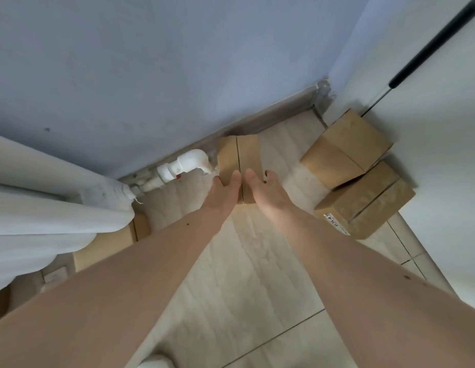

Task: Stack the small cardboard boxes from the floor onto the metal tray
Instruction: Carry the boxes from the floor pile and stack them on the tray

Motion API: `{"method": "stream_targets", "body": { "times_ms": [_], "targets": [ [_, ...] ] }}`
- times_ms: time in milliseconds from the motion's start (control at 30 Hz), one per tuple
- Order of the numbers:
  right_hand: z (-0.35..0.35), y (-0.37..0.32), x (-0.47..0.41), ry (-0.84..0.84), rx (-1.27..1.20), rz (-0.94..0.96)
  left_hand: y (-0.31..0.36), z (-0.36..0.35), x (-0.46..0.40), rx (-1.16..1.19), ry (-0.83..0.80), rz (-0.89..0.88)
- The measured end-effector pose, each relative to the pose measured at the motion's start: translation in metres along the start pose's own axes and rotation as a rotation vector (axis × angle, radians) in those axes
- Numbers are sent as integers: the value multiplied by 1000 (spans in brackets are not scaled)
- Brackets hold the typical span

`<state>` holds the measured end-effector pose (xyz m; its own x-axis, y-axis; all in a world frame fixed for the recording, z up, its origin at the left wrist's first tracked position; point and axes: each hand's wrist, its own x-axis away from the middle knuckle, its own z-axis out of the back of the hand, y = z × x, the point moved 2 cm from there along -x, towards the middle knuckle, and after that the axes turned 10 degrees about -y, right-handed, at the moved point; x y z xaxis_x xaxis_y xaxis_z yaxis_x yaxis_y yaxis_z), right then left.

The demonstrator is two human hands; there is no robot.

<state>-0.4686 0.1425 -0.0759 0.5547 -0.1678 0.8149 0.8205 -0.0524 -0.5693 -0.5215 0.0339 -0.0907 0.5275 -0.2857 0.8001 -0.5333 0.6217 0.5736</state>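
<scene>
A small cardboard box [237, 155] with a centre seam sits on the tiled floor near the blue wall's skirting. My left hand [225, 191] grips its left side, thumb on top and fingers down the edge. My right hand [265, 189] grips its right side the same way. Two more cardboard boxes stand at the right: one [347, 150] tilted on top of a lower one [363, 203] that bears a white label. No metal tray is in view.
A white pipe elbow [186, 163] runs along the skirting left of the held box. White curtain fabric [45, 208] hangs at the left over another cardboard box [109, 245]. A white panel with a black strut [430, 49] closes the right side.
</scene>
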Motion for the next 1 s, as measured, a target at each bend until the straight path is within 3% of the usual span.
{"method": "stream_targets", "body": {
  "times_ms": [433, 767, 1000],
  "targets": [
    [42, -42, 57, 138, -204, -95, 55, -19, 54, 37, -20, -112],
    [68, -70, 156, 309, -285, -26, 110, -24, 152, 23, -190, -200],
    [85, -92, 234, 366, -242, 58, 146, -20, 215, 19, -151, -227]
  ]
}}
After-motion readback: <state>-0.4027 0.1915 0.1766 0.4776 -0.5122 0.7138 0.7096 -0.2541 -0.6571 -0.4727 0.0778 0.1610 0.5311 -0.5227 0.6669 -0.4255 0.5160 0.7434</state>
